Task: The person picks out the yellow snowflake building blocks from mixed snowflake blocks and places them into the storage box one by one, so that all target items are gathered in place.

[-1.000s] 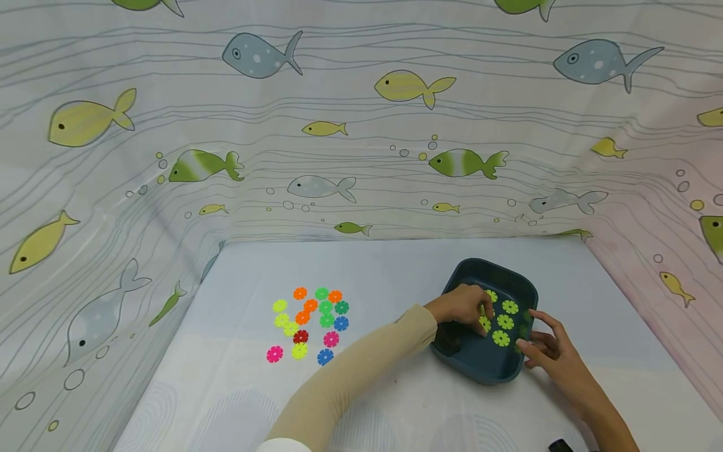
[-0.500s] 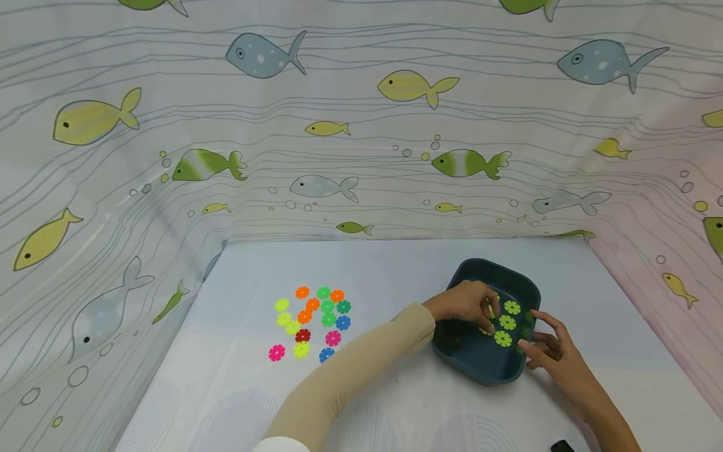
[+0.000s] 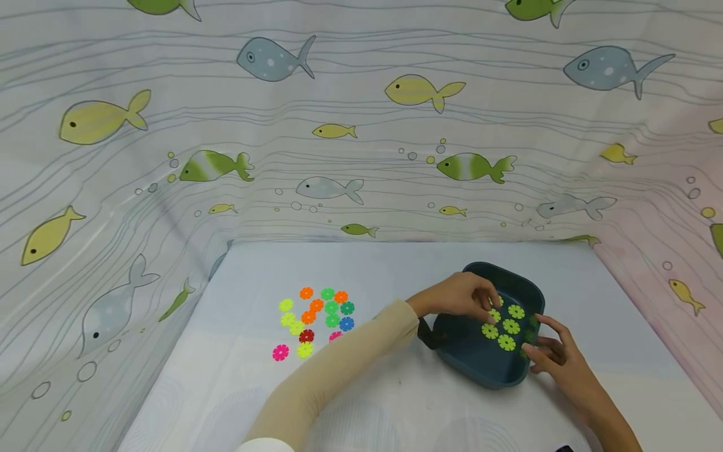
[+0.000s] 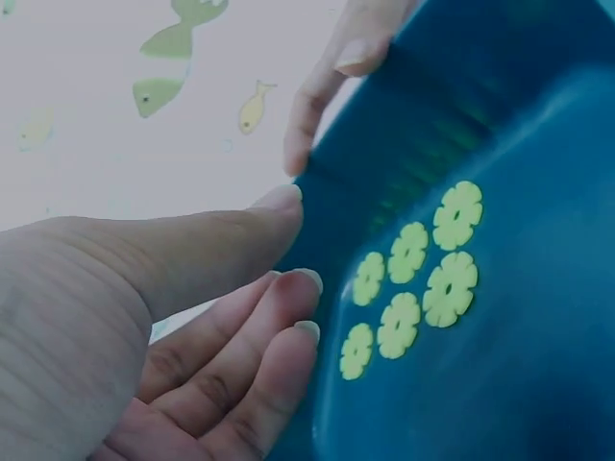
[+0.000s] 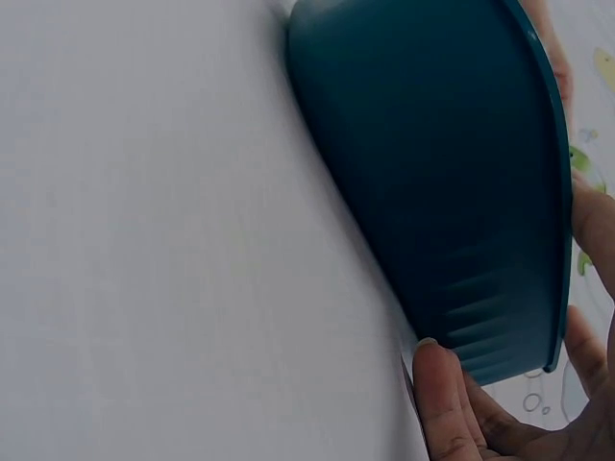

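A dark teal basin (image 3: 471, 361) sits toward the right of the white table. Inside it, several yellow-green snowflake discs (image 3: 511, 326) lie flat in a close group. My left hand (image 3: 457, 294), in a beige sleeve, hovers over the basin's left part beside the discs, thumb and fingers apart with nothing between them. The left wrist view shows its thumb (image 4: 192, 254) and bent fingers close to the discs (image 4: 450, 290). My right hand (image 3: 556, 358) holds the basin's right side, its fingers at the rim and one fingertip (image 5: 439, 370) low against the outer wall.
Loose snowflake discs (image 3: 316, 305) in orange, green, yellow, blue, pink and red lie flat left of the basin. My left sleeve (image 3: 339, 370) crosses the table and partly covers some. A fish-printed cloth (image 3: 395, 176) stands behind and along the sides.
My left hand has lifted and drawn back to the left, uncovering discs on the basin floor. My right hand keeps its hold on the basin. The head view has shifted slightly.
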`<act>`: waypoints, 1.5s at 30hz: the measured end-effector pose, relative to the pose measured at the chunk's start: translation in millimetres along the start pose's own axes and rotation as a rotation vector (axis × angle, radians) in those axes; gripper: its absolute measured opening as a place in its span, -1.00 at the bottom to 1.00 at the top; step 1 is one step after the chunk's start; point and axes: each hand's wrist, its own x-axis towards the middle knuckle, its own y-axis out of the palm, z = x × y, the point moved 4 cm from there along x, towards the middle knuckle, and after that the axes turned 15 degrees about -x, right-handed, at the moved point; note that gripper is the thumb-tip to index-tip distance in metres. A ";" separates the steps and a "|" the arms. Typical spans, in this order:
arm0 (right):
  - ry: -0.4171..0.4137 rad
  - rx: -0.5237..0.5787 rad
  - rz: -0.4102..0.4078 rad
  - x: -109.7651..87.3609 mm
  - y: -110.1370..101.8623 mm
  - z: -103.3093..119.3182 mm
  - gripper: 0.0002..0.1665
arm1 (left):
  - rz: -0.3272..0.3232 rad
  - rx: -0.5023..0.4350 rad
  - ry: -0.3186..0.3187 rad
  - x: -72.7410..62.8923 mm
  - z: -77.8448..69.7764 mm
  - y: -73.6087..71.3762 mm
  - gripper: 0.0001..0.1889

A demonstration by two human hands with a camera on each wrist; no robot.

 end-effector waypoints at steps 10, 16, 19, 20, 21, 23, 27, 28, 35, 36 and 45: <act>0.006 0.019 -0.002 -0.8 1.5 -1.1 -0.05 | -0.037 -0.099 0.032 -24.2 -1.1 -15.7 -0.69; -0.009 0.013 -0.003 -1.3 1.4 -1.4 -0.06 | -0.083 -0.091 0.046 -39.2 2.7 -25.1 -0.77; -0.007 0.013 -0.003 -1.5 1.1 -1.5 -0.06 | -0.103 -0.085 0.054 -47.4 2.6 -29.6 -0.78; -0.006 0.013 -0.003 -1.6 1.1 -1.7 -0.06 | -0.108 -0.083 0.058 -50.2 2.5 -30.9 -0.78; -0.006 0.011 -0.003 -1.6 1.1 -1.8 -0.06 | -0.112 -0.078 0.061 -53.0 2.4 -32.1 -0.78; -0.004 0.010 -0.004 -1.7 1.1 -2.1 -0.05 | -0.120 -0.069 0.067 -58.3 2.2 -34.4 -0.78; -0.006 0.008 -0.006 -2.0 1.3 -2.0 -0.04 | -0.136 -0.066 0.074 -67.7 2.1 -38.9 -0.75; -0.006 0.011 -0.006 -2.1 1.4 -1.9 -0.04 | -0.140 -0.068 0.076 -70.0 2.1 -40.1 -0.74; -0.005 0.015 -0.002 -1.8 1.3 -2.3 -0.04 | -0.170 -0.084 0.075 -89.3 6.6 -48.4 -0.76; -0.005 0.014 -0.002 -1.9 1.2 -2.4 -0.04 | -0.175 -0.087 0.071 -92.6 8.1 -49.6 -0.77; -0.001 0.016 0.003 -2.7 1.9 -2.7 -0.05 | -0.224 -0.086 0.036 -122.7 23.6 -61.6 -0.79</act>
